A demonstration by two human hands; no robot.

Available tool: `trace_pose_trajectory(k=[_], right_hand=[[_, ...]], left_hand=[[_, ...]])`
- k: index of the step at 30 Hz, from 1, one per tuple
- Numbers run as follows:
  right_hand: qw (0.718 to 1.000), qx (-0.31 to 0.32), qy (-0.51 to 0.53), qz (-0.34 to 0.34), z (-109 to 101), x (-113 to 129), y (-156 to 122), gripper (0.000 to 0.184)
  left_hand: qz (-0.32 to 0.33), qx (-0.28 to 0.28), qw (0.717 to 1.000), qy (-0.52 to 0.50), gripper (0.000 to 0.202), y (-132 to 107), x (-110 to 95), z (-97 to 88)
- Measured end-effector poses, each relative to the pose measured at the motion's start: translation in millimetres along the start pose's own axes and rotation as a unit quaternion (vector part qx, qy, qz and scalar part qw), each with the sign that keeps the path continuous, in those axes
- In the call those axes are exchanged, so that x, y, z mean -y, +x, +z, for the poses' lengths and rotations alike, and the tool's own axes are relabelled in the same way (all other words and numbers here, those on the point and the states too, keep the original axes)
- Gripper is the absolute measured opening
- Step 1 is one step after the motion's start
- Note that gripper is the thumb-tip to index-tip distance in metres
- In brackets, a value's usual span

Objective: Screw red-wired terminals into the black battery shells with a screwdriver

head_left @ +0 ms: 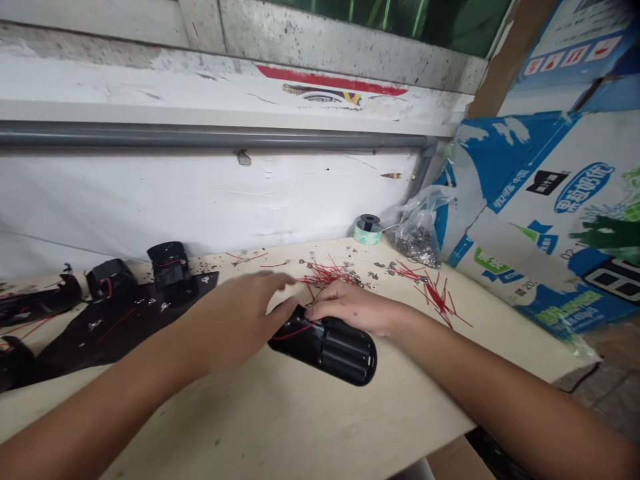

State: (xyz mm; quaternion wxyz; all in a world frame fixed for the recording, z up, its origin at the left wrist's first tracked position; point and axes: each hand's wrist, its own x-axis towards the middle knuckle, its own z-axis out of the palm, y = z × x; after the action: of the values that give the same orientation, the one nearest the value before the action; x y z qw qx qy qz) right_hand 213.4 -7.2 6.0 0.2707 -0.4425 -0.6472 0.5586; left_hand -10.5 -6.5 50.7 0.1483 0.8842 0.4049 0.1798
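Observation:
A long black plastic housing with rounded ends and battery-style slots lies tilted above the table's front half. A thin red wire runs across its left part. My right hand is closed at its upper edge, thumb and fingers bent down onto it; anything small in the fingertips is hidden. At the housing's left end is my left hand, slightly blurred, fingers stretched out and apart. Its thumb reaches the housing's edge; whether it touches, I cannot tell. Behind both hands lies a pile of red wires among small metal pieces.
More black housings stand at the left on a black sheet. Further red wires lie at the right. Against the wall are a tape roll and a clear bag of metal parts. A printed carton borders the right side.

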Motion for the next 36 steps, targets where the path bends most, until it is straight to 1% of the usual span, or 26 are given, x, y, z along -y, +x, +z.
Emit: trace_pose_trajectory(k=[1,2,3,4,5,6,7,9,11,12,14,15,17,19,20,23,24,25,26,27,29,30,33,36], right_hand=[[1.000,0.023,-0.014,0.001,0.1,-0.1,-0.5,0.021],[0.999,0.045,-0.025,-0.002,0.2,-0.6,-0.5,0.021],[0.998,0.061,-0.031,-0.004,0.1,-1.4,-0.2,0.022],[0.997,0.070,-0.035,-0.002,-0.3,-2.2,0.2,0.023],[0.997,0.066,-0.030,0.004,-1.2,-2.6,0.5,0.025],[0.998,0.054,-0.016,0.014,-2.5,-2.4,0.6,0.026],[0.999,0.037,0.006,0.021,-4.3,-1.5,0.4,0.026],[0.997,0.012,0.065,0.030,-9.4,1.8,-1.1,0.026],[0.994,0.027,0.102,0.040,-15.2,5.8,-3.2,0.029],[0.993,0.039,0.102,0.045,-17.8,7.4,-4.1,0.029],[0.995,0.039,0.087,0.038,-21.1,9.2,-4.6,0.025],[0.996,0.029,0.081,0.027,-21.5,9.2,-4.2,0.024],[0.996,-0.001,0.090,0.002,-20.5,8.2,-2.2,0.028],[0.993,-0.018,0.114,-0.011,-18.2,6.7,0.1,0.028],[0.992,-0.022,0.125,-0.013,-17.2,6.1,1.0,0.026],[0.990,-0.014,0.138,-0.011,-15.4,5.3,1.7,0.021],[0.991,-0.005,0.134,-0.006,-15.1,5.2,1.4,0.022],[0.992,0.008,0.129,0.000,-14.7,4.9,0.9,0.023],[0.992,0.020,0.124,0.000,-14.3,4.4,0.5,0.025],[0.992,0.031,0.122,-0.005,-13.8,3.6,0.2,0.027],[0.991,0.049,0.122,-0.025,-12.3,1.3,0.2,0.030],[0.991,0.054,0.121,-0.036,-11.4,-0.2,0.5,0.030],[0.992,0.042,0.106,-0.050,-9.5,-5.0,2.3,0.038],[0.995,0.003,0.086,-0.044,-8.7,-8.4,3.8,0.053]], left_hand=[[-0.030,0.078,0.995,-0.059,0.037,0.3,0.2,-3.4],[-0.051,0.151,0.981,-0.114,0.037,0.5,0.9,-5.4],[-0.064,0.205,0.964,-0.159,0.036,0.8,1.6,-6.2],[-0.072,0.244,0.947,-0.195,0.036,1.2,2.4,-6.2],[-0.080,0.263,0.935,-0.225,0.035,1.9,3.2,-5.7],[-0.090,0.267,0.926,-0.251,0.034,2.8,4.2,-5.3],[-0.101,0.264,0.919,-0.275,0.032,3.8,5.4,-5.2],[-0.123,0.238,0.911,-0.315,0.029,6.0,9.2,-6.7],[-0.141,0.204,0.910,-0.332,0.026,8.1,14.9,-10.5],[-0.149,0.190,0.912,-0.333,0.025,9.1,18.5,-13.0],[-0.165,0.169,0.916,-0.325,0.024,10.8,26.3,-17.6],[-0.172,0.162,0.917,-0.321,0.024,11.4,30.0,-19.4],[-0.179,0.156,0.919,-0.313,0.024,12.1,35.8,-21.3],[-0.185,0.167,0.921,-0.299,0.028,11.2,38.4,-21.4],[-0.187,0.183,0.921,-0.287,0.031,10.2,38.5,-21.1],[-0.183,0.264,0.912,-0.254,0.040,6.0,34.6,-19.8],[-0.177,0.284,0.908,-0.251,0.043,4.9,32.4,-18.9],[-0.170,0.290,0.907,-0.253,0.044,4.2,29.9,-17.2],[-0.165,0.277,0.911,-0.258,0.043,4.1,27.3,-14.7],[-0.159,0.248,0.918,-0.264,0.041,4.6,24.7,-11.0],[-0.150,0.162,0.936,-0.274,0.037,6.8,20.0,-0.7],[-0.142,0.132,0.939,-0.285,0.035,8.4,18.2,5.4],[-0.118,0.108,0.943,-0.291,0.030,12.6,15.4,23.4],[-0.138,0.076,0.934,-0.320,0.030,15.4,15.3,34.2]])
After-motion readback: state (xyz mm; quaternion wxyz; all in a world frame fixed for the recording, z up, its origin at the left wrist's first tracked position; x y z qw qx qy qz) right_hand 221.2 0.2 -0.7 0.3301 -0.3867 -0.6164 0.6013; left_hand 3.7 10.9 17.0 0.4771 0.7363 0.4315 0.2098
